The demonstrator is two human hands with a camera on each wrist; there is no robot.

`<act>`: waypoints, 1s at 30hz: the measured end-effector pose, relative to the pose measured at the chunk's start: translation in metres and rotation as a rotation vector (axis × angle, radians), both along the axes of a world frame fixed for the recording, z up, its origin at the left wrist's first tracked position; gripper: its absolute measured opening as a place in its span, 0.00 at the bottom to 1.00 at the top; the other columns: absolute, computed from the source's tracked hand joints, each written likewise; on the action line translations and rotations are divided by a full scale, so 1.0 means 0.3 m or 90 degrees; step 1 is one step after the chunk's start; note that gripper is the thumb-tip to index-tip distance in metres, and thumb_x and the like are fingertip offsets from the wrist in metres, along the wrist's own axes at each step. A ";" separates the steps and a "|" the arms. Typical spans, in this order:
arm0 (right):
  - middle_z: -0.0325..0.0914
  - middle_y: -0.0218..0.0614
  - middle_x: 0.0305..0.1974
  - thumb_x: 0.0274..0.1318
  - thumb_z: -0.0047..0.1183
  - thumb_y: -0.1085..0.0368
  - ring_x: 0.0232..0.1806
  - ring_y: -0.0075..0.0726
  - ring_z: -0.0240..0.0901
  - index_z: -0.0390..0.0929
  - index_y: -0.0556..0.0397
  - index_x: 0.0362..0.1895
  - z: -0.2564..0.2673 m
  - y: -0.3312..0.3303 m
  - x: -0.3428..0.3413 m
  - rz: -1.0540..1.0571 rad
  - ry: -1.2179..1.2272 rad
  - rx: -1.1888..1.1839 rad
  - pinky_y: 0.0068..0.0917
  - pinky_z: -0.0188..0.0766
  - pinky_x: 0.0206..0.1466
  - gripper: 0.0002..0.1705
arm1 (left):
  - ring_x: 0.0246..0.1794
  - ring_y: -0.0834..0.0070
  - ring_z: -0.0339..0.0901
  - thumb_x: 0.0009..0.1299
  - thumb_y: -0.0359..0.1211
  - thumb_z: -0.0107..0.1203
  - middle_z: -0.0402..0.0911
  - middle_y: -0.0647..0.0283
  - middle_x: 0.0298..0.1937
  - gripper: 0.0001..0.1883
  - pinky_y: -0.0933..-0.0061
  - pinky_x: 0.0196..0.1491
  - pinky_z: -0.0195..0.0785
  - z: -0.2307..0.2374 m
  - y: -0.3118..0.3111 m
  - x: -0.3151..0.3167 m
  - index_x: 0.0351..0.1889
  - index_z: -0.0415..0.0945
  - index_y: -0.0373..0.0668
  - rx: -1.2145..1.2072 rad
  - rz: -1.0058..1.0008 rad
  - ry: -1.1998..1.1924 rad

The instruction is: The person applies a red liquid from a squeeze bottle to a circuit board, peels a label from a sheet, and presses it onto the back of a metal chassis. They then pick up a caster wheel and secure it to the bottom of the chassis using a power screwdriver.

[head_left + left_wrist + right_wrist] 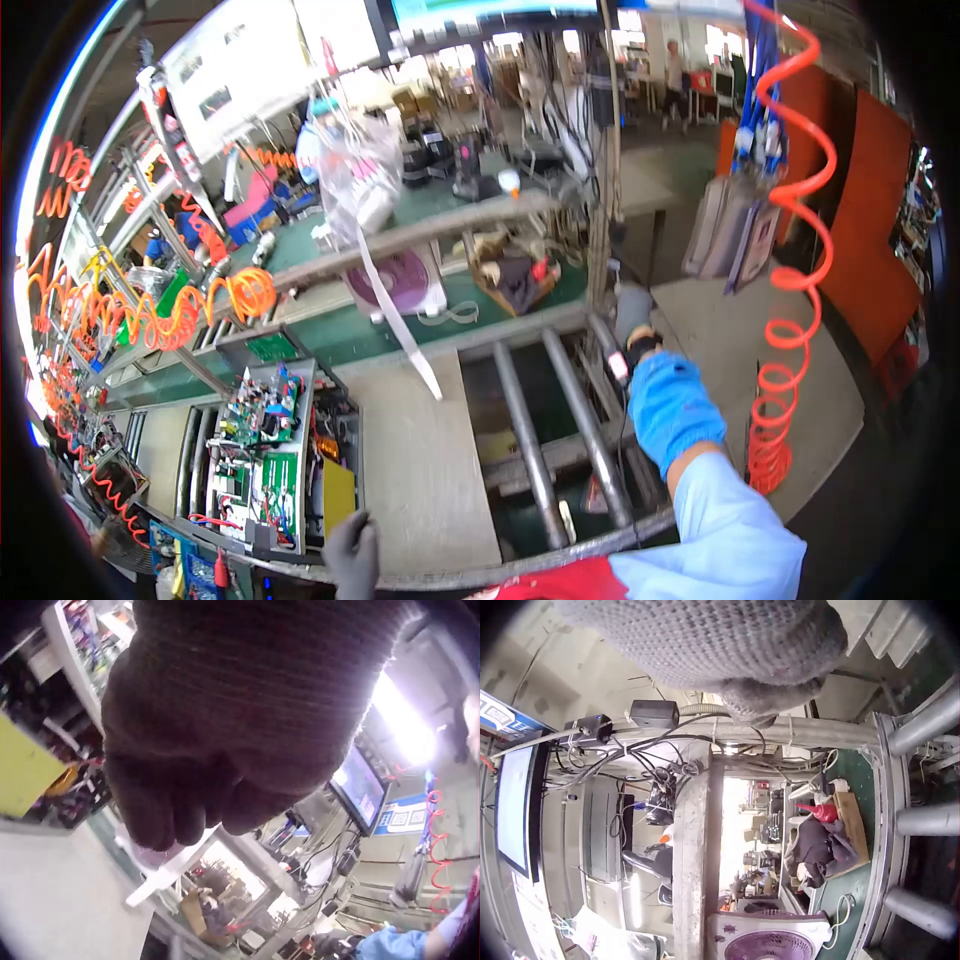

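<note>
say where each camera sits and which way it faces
Head: on the head, facing forward and down at rollers and circuit boards; left hand, right hand, blue cuff and sleeve show.
Left wrist: on that wrist, facing past the left hand toward a monitor; the cuff shows too.
Right wrist: on that wrist, facing past the right hand toward a purple fan.
Head and right wrist share the fan.

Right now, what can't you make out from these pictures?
Left hand: whether it holds anything; deep shadow in the left wrist view.
Right hand: its full shape; cut off by the top edge in the right wrist view.
Monitor: screen content; washed out, right wrist view.
White panel: any wording; too small, head view.
</note>
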State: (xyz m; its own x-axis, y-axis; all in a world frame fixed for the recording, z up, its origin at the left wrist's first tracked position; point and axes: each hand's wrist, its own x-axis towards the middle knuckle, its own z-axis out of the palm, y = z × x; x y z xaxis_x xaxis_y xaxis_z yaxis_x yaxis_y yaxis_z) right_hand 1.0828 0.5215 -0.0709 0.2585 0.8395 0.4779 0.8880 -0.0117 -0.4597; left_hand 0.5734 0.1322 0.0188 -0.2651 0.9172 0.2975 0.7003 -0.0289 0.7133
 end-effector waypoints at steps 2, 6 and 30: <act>0.80 0.49 0.29 0.57 0.50 0.63 0.31 0.55 0.78 0.81 0.49 0.26 -0.012 -0.004 0.004 -0.033 -0.083 -0.022 0.47 0.72 0.32 0.10 | 0.37 0.73 0.77 0.72 0.36 0.54 0.80 0.62 0.37 0.11 0.75 0.38 0.69 0.151 -0.076 0.000 0.42 0.80 0.37 0.150 0.062 0.097; 0.80 0.44 0.27 0.56 0.50 0.67 0.30 0.50 0.79 0.80 0.49 0.24 -0.203 0.060 0.087 -0.026 -0.035 0.052 0.45 0.73 0.31 0.09 | 0.46 0.63 0.79 0.69 0.27 0.52 0.81 0.51 0.45 0.16 0.70 0.50 0.71 0.133 -0.154 -0.359 0.53 0.75 0.29 0.330 0.261 0.139; 0.79 0.31 0.35 0.67 0.47 0.68 0.30 0.17 0.69 0.75 0.61 0.55 0.249 -1.718 -1.845 0.470 0.790 -0.147 0.18 0.67 0.34 0.16 | 0.30 0.64 0.71 0.73 0.43 0.47 0.75 0.49 0.29 0.19 0.61 0.40 0.64 0.091 -0.230 -1.176 0.36 0.77 0.33 0.270 0.156 0.104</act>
State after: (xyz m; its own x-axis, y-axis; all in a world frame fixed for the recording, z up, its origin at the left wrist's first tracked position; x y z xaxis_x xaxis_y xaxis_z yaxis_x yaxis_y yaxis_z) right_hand 0.5293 0.0062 0.0037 -0.1188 0.9864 0.1131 -0.2323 0.0832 -0.9691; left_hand 0.2207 0.0632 0.0461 -0.3761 0.6233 0.6855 0.8238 -0.1138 0.5554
